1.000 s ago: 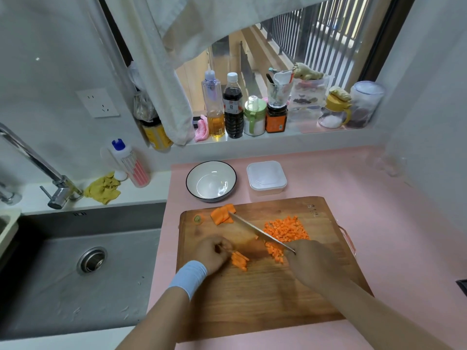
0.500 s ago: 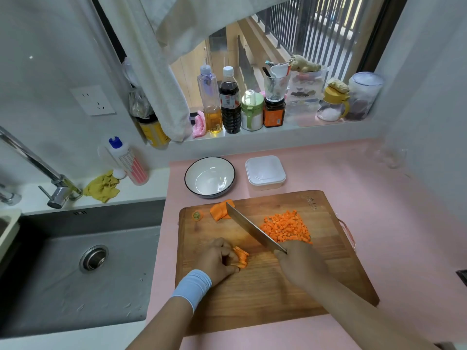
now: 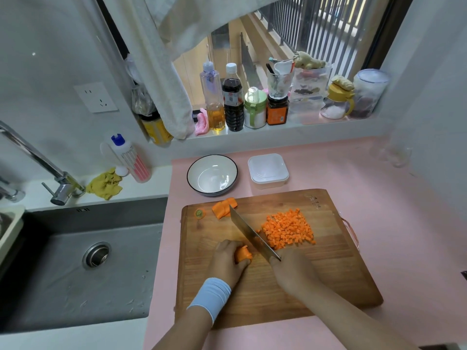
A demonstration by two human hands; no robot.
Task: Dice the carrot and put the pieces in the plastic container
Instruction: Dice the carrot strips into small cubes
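Orange carrot strips (image 3: pixel 243 254) lie mid-board on the wooden cutting board (image 3: pixel 278 304), held down by the curled fingers of the left hand (image 3: pixel 227 261). Just beside them the right hand (image 3: pixel 290 271) grips a broad steel knife (image 3: pixel 250 233), its blade slanting toward an uncut carrot chunk (image 3: pixel 222 207) at the far-left corner. Orange diced pieces (image 3: pixel 288 229) are heaped right of the blade. Past the board's far edge stands the lidded white plastic container (image 3: pixel 267 170).

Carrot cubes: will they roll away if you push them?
Probably not far: the carrot cubes have flat sides and lie heaped on the cutting board. They keep sharp edges, so likely firm. Small and loose, some may scatter.
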